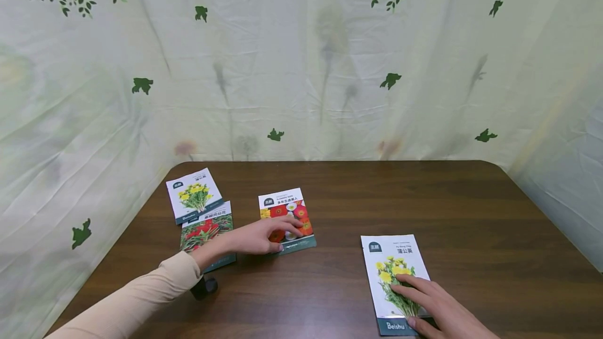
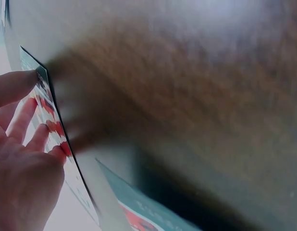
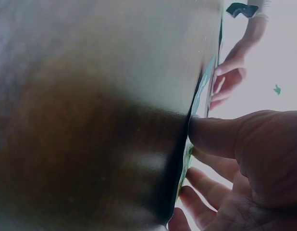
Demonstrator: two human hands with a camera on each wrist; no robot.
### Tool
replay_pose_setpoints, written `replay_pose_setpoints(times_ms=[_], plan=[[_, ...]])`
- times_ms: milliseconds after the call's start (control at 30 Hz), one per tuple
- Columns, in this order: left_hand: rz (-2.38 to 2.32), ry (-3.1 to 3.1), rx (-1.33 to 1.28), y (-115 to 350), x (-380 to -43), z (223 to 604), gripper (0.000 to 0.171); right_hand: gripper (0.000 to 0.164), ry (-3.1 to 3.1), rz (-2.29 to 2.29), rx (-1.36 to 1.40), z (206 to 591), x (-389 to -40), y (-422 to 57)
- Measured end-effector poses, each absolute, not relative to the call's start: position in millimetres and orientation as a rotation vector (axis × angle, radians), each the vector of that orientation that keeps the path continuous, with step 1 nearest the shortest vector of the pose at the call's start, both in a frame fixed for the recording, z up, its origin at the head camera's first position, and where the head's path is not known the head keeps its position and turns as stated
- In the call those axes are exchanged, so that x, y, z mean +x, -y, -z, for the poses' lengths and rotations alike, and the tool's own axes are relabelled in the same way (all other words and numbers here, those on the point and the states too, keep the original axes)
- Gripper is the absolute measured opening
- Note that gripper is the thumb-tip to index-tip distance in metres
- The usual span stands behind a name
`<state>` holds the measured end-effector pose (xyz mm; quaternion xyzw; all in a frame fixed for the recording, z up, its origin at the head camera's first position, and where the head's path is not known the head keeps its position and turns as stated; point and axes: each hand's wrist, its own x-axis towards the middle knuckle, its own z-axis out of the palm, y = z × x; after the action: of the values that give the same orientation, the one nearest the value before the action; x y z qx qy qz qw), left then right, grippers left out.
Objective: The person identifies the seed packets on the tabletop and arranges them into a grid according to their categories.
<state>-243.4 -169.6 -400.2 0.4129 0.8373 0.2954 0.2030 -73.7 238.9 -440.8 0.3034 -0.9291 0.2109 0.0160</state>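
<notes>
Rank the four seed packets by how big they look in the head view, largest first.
1. Dandelion packet under the right hand, largest, though it lies nearest the camera.
2. Red poppy packet under the left hand.
3. Far yellow-flower packet, about alike with the poppy one.
Red-flower packet: partly covered, so unranked.

The left arm, in a close-fitting beige sleeve, reaches forward and to the right from the lower left, its wrist bare beyond the cuff. The left hand (image 1: 264, 237) lies palm down with fingers stretched out and slightly spread, the thumb set to the near side. The right hand (image 1: 435, 305) enters at the lower right, palm down, fingers straight and pressed flat, thumb held beside them.
</notes>
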Motion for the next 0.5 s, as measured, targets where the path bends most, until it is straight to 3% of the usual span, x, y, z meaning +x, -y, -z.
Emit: replay_pose_setpoints(times_ms=[500], plan=[[-0.829,-2.322,1.149,166.7,-238.0,404.5,0.046,0.052,2.854,-0.666,0.964,443.2,-73.5,-240.4]])
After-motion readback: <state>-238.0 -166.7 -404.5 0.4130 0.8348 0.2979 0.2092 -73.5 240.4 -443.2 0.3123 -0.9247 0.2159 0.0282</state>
